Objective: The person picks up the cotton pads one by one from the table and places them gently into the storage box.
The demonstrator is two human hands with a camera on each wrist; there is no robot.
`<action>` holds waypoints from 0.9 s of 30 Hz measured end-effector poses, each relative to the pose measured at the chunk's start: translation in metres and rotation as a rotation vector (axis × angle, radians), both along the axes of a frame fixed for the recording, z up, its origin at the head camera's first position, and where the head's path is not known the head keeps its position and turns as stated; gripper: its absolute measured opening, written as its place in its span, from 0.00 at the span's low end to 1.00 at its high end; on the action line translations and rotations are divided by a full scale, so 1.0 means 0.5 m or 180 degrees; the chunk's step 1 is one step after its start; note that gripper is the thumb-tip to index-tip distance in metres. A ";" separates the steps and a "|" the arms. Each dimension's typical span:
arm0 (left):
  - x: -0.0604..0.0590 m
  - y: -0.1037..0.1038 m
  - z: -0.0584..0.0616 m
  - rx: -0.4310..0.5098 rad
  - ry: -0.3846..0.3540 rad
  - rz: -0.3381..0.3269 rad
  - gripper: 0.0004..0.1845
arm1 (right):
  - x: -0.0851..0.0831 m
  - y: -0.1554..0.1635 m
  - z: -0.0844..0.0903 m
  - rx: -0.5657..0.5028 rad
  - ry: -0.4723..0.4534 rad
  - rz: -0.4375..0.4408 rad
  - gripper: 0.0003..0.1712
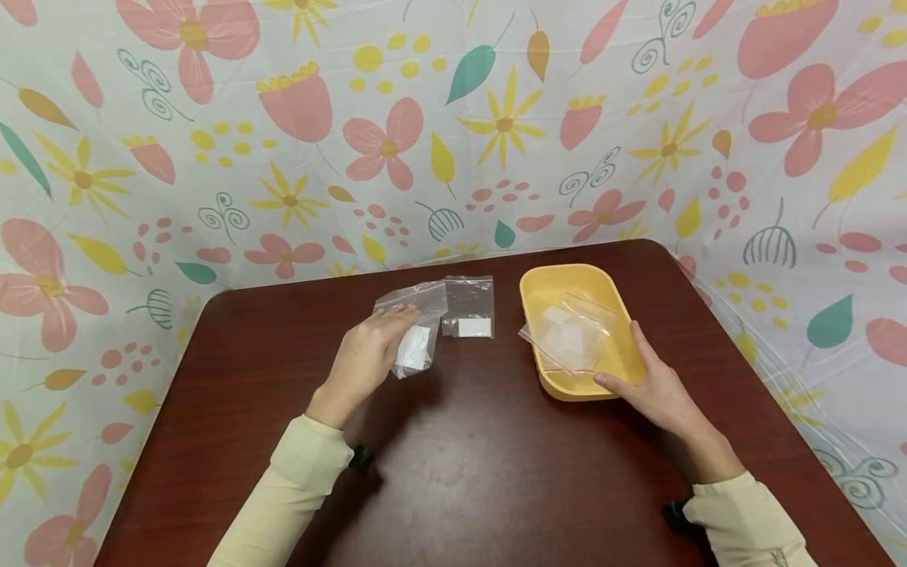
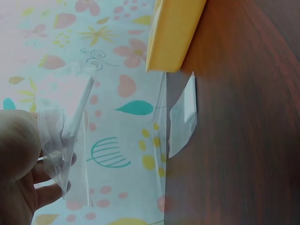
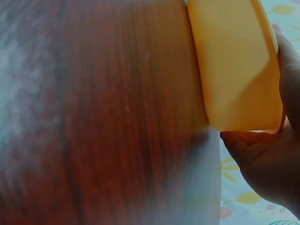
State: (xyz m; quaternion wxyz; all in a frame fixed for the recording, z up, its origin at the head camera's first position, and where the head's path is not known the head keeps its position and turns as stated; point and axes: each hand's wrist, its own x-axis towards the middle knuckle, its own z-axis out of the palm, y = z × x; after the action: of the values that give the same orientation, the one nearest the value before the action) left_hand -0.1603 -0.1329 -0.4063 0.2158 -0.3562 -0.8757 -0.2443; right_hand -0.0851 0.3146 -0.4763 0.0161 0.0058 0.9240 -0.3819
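Observation:
My left hand [image 1: 368,354] grips a clear zip bag [image 1: 416,331] with a white piece inside, held just above the dark wooden table [image 1: 468,472]. The left wrist view shows the same bag [image 2: 70,136] pinched in the fingers [image 2: 28,168]. A second clear bag [image 1: 468,309] with a white piece lies flat on the table just to its right, and it shows as a bag [image 2: 183,115] near the tray's corner. My right hand [image 1: 655,386] holds the near right corner of a yellow tray [image 1: 534,287]; in the right wrist view the fingers [image 3: 262,154] curl around the tray [image 3: 234,65]. More clear bags [image 1: 567,335] lie inside it.
A flowered cloth [image 1: 453,118] hangs behind and to both sides of the table, close to its back edge. Both forearms wear cream sleeves [image 1: 298,480].

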 end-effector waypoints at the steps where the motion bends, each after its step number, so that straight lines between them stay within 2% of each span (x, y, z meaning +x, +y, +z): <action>1: -0.001 -0.001 0.000 -0.0003 -0.0003 0.0014 0.16 | 0.000 -0.001 0.001 -0.0002 -0.0006 -0.0001 0.67; 5: -0.002 -0.004 -0.003 -0.0013 -0.0031 0.0059 0.15 | -0.001 -0.001 0.001 -0.0003 0.0006 0.0003 0.67; 15: -0.003 0.005 -0.014 0.0084 0.0028 -0.0021 0.15 | 0.000 0.000 -0.002 0.0019 0.0050 0.0025 0.66; 27: -0.015 0.057 -0.029 0.0050 -0.0089 -0.0101 0.16 | 0.002 -0.001 0.000 -0.0029 0.0118 0.0055 0.66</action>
State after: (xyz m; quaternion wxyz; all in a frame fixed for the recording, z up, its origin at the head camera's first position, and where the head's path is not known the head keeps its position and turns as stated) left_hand -0.1675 -0.1046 -0.4206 0.2025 -0.3649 -0.8709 -0.2596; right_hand -0.0840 0.3143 -0.4764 0.0023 -0.0094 0.9224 -0.3861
